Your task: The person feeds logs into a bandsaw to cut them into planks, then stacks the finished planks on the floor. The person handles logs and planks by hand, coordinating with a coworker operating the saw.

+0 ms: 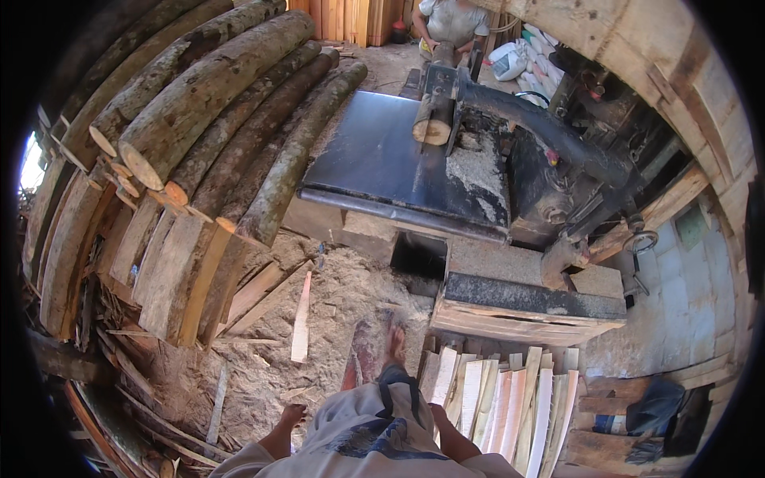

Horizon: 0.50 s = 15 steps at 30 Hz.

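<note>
Both of my arms hang down at my sides, in front of the sawing machine. Low in the view, left of my shirt, is my left hand (294, 413), over the sawdust-covered floor; its fingers are too small to make out. My right hand (437, 414) is mostly hidden by my shirt edge, nearest to the stacked sawn strips (510, 406). Ahead, a short log (431, 130) lies on the dark metal saw table (366, 151), against the upright blade housing. At the far end of the log stands another person (454, 24), hands close to it.
Long bark-covered logs (215, 88) are piled at the left on squared timber (179, 279). A pale wooden wedge (301, 319) lies on the sawdust. Machine arms and a handwheel (640, 242) fill the right side. White sacks (530, 60) lie at the back.
</note>
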Each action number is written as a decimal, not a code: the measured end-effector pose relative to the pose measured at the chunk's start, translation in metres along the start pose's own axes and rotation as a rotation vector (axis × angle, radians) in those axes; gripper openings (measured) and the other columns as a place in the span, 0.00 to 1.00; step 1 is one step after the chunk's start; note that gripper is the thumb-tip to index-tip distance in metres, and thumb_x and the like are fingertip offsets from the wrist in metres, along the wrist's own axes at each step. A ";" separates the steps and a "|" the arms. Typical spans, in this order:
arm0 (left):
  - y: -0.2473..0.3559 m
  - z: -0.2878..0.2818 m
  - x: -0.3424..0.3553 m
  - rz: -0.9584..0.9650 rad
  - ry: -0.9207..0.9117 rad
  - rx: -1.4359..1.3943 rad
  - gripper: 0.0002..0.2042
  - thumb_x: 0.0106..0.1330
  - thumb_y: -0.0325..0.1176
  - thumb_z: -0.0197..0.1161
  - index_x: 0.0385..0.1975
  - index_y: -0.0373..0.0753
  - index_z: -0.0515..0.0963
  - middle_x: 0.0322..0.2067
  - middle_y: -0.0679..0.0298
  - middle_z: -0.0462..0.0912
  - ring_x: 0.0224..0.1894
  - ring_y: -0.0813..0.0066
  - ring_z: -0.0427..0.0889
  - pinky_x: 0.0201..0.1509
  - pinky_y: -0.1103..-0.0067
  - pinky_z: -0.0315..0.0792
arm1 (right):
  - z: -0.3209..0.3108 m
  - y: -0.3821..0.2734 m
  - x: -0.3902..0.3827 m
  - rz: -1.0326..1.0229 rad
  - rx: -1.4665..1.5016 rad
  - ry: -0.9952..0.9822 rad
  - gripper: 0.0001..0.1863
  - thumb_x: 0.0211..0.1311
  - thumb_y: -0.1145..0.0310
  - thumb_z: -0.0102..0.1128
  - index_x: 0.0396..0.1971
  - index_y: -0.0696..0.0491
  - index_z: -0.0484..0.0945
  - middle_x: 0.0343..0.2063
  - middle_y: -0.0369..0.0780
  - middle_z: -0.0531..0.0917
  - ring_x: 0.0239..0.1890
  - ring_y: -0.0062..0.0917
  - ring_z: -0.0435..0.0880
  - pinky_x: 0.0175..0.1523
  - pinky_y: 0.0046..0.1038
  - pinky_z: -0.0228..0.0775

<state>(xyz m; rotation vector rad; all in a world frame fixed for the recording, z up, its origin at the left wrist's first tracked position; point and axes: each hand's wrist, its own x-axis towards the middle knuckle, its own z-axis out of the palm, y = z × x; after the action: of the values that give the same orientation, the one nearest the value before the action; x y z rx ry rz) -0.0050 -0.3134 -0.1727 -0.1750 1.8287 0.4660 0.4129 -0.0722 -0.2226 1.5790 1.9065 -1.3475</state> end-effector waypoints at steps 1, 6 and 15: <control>0.021 0.011 0.001 0.036 -0.016 -0.008 0.18 0.62 0.45 0.57 0.48 0.44 0.74 0.30 0.64 0.80 0.28 0.70 0.78 0.26 0.70 0.71 | 0.004 0.012 0.015 0.034 0.155 -0.019 0.19 0.55 0.51 0.51 0.40 0.47 0.81 0.44 0.41 0.80 0.47 0.38 0.78 0.51 0.33 0.70; 0.150 0.055 0.031 0.329 -0.102 -0.060 0.24 0.62 0.48 0.58 0.53 0.40 0.70 0.34 0.59 0.82 0.30 0.71 0.81 0.26 0.76 0.72 | -0.069 -0.028 0.085 -0.067 0.063 0.010 0.18 0.55 0.54 0.51 0.41 0.46 0.80 0.43 0.42 0.80 0.47 0.38 0.78 0.50 0.35 0.71; 0.437 0.096 0.016 0.625 -0.139 -0.159 0.26 0.63 0.48 0.57 0.55 0.36 0.68 0.38 0.58 0.82 0.33 0.72 0.81 0.28 0.79 0.71 | -0.326 -0.222 0.161 -0.137 0.274 0.274 0.20 0.63 0.52 0.47 0.34 0.54 0.79 0.28 0.39 0.83 0.30 0.25 0.83 0.39 0.29 0.73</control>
<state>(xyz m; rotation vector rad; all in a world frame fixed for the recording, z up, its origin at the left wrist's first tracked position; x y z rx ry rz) -0.0776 0.1243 -0.1120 0.3277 1.6858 1.0329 0.2617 0.2981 -0.0766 1.8767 2.0933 -1.5763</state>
